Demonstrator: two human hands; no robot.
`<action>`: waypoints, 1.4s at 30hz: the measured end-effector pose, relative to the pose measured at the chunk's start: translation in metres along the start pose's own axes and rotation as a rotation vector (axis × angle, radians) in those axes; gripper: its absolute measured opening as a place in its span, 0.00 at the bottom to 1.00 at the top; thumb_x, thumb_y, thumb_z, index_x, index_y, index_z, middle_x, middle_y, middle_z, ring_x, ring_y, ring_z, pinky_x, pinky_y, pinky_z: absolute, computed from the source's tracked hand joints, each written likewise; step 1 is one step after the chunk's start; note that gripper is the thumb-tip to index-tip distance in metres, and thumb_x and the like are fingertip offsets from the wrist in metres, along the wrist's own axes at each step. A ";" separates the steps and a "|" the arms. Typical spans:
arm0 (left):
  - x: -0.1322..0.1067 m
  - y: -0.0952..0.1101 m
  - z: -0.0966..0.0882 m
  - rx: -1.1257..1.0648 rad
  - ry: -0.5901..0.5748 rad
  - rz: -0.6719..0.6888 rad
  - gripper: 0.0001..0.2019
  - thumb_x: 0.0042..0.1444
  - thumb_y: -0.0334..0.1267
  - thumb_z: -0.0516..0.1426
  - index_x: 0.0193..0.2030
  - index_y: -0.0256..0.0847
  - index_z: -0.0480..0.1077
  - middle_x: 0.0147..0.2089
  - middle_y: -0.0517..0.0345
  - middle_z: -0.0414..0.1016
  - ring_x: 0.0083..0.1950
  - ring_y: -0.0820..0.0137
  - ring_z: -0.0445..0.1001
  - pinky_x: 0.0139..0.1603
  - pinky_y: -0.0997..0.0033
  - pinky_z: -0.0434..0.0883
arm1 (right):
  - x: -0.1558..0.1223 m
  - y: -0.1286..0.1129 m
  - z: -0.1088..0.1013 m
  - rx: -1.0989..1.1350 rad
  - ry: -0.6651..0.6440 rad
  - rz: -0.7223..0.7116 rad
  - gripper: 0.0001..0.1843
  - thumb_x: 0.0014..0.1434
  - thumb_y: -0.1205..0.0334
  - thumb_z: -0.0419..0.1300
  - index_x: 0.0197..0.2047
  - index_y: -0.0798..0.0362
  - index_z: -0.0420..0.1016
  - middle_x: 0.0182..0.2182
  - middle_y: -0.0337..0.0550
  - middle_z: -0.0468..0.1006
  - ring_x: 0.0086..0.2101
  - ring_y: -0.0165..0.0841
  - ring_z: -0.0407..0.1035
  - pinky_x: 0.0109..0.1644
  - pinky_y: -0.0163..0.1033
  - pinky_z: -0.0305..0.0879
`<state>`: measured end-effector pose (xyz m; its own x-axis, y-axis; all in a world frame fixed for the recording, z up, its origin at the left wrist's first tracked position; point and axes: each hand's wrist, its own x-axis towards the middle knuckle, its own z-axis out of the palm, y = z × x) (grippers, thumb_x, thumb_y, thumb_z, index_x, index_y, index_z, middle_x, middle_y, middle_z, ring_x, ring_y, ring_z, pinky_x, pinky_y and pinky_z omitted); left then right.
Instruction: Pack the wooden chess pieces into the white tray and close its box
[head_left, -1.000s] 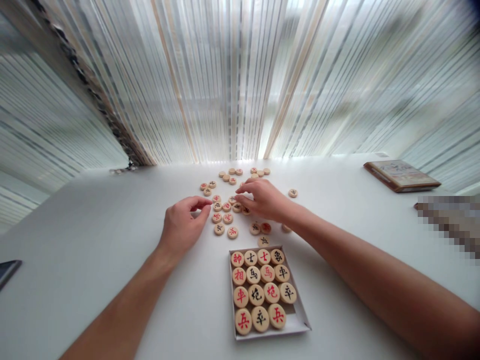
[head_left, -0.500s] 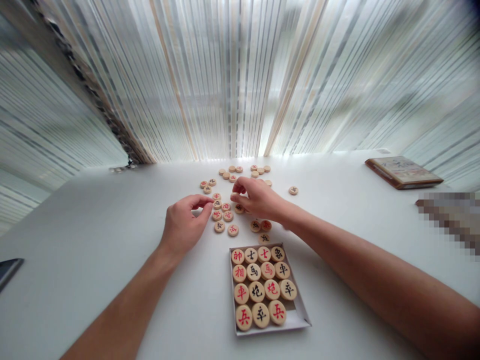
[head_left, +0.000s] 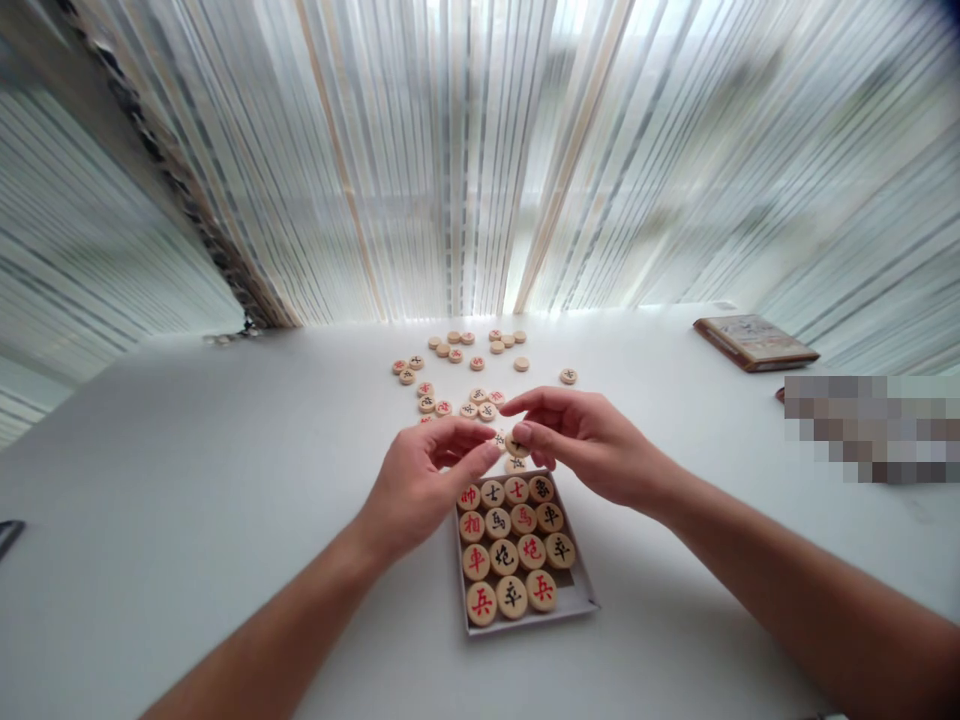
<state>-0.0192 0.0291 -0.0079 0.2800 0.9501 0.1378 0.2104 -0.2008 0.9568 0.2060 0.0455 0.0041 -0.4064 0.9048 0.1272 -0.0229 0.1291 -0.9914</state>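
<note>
A wooden xiangqi piece with a dark character is pinched between the thumb and fingers of my right hand, just beyond the box's far edge. Facing it, my left hand is curved with thumb and fingertips apart and nothing visible between them. Below both hands lies a shallow white box, holding rows of round pieces with red and black characters, such as a red-marked piece at its near left. Bare box floor shows at its near right corner. Part of its far left is behind my left hand.
More loose pieces lie scattered beyond my hands, including a blank-faced one and one apart on the right. A brown-edged box sits at the far right of the white table. Striped curtains hang behind.
My right hand has come back toward the box and now holds a piece. My left hand has moved right and nearer, from beside the loose pieces to over the box's far edge.
</note>
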 end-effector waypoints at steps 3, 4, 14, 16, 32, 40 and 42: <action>-0.008 0.008 0.010 -0.218 -0.123 -0.045 0.13 0.62 0.44 0.70 0.48 0.41 0.85 0.45 0.48 0.90 0.47 0.59 0.89 0.50 0.63 0.85 | -0.008 0.001 0.005 0.160 0.003 0.034 0.20 0.53 0.54 0.83 0.43 0.53 0.82 0.28 0.37 0.81 0.26 0.28 0.73 0.30 0.33 0.71; -0.009 0.009 0.012 -0.258 -0.135 -0.052 0.12 0.61 0.44 0.70 0.48 0.41 0.86 0.46 0.48 0.90 0.47 0.59 0.89 0.51 0.62 0.86 | -0.008 0.002 0.006 0.188 0.000 0.042 0.21 0.50 0.55 0.85 0.40 0.53 0.82 0.28 0.37 0.81 0.26 0.28 0.73 0.30 0.33 0.71; -0.014 0.012 0.015 -0.266 -0.039 -0.036 0.15 0.54 0.34 0.74 0.50 0.42 0.86 0.41 0.52 0.89 0.40 0.65 0.87 0.41 0.72 0.85 | -0.015 0.006 0.008 0.155 0.032 0.038 0.16 0.54 0.52 0.83 0.30 0.54 0.86 0.23 0.40 0.81 0.24 0.29 0.71 0.28 0.34 0.68; -0.015 0.012 0.014 -0.251 -0.005 -0.024 0.14 0.56 0.35 0.74 0.50 0.42 0.87 0.42 0.52 0.90 0.41 0.64 0.88 0.43 0.70 0.86 | -0.016 0.003 0.008 0.142 0.029 0.028 0.17 0.58 0.49 0.80 0.30 0.53 0.87 0.24 0.41 0.82 0.26 0.30 0.73 0.31 0.35 0.71; -0.013 0.019 0.012 -0.213 0.036 -0.025 0.08 0.61 0.39 0.70 0.45 0.43 0.88 0.37 0.52 0.89 0.35 0.64 0.87 0.37 0.69 0.86 | -0.017 0.000 0.012 0.258 0.048 0.102 0.13 0.50 0.56 0.84 0.37 0.51 0.93 0.24 0.42 0.84 0.26 0.29 0.75 0.31 0.33 0.74; -0.013 0.017 0.013 -0.287 0.049 -0.060 0.07 0.60 0.38 0.72 0.43 0.42 0.89 0.34 0.53 0.89 0.34 0.65 0.88 0.37 0.71 0.87 | -0.018 0.003 0.015 0.229 0.066 0.070 0.14 0.48 0.60 0.85 0.38 0.50 0.93 0.26 0.43 0.86 0.26 0.28 0.75 0.29 0.30 0.73; -0.014 0.016 0.014 -0.300 0.063 -0.061 0.06 0.59 0.37 0.73 0.43 0.42 0.89 0.35 0.53 0.89 0.34 0.65 0.88 0.37 0.73 0.87 | -0.019 0.003 0.015 0.226 0.066 0.079 0.14 0.49 0.61 0.85 0.40 0.49 0.93 0.26 0.43 0.86 0.26 0.28 0.76 0.29 0.29 0.74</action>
<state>-0.0069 0.0097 0.0021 0.2144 0.9731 0.0843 -0.0631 -0.0724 0.9954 0.1994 0.0227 -0.0016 -0.3545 0.9341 0.0430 -0.2004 -0.0310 -0.9792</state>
